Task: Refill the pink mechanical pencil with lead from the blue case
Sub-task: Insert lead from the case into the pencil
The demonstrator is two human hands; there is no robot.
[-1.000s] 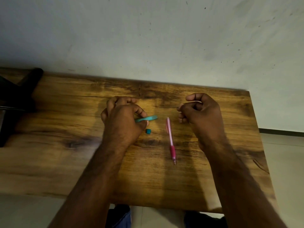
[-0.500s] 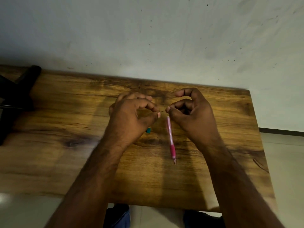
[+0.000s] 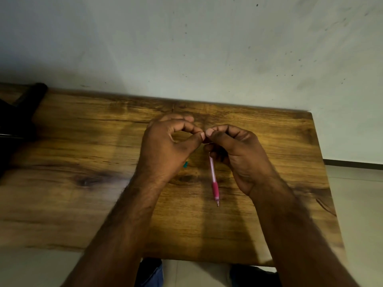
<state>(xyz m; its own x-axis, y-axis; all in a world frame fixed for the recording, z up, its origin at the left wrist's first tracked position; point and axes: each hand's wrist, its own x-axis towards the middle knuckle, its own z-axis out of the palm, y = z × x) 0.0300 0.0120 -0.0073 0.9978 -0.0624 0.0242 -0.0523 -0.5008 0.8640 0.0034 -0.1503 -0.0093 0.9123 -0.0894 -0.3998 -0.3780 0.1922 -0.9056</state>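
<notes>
Bare skin fills the middle of the view: two hands meet thumb tip to thumb tip above a wooden table point(image 3: 83, 204). The left hand point(image 3: 165, 150) curls its fingers against the thumb in a pinch; what it holds is hidden, likely the blue case. The right hand point(image 3: 234, 150), at three o'clock from it, also pinches with fingers curled; any lead between the fingertips is too fine to see. At six o'clock from the meeting thumbs, the pink mechanical pencil point(image 3: 213, 179) lies flat on the table, tip toward the viewer, its far end under the right hand. A small teal piece point(image 3: 185, 164), perhaps a cap, peeks out beside the left wrist. Lead is probably brittle and light, best pinched gently near one end; the pencil looks stiff, easiest held at its darker rubber grip.
</notes>
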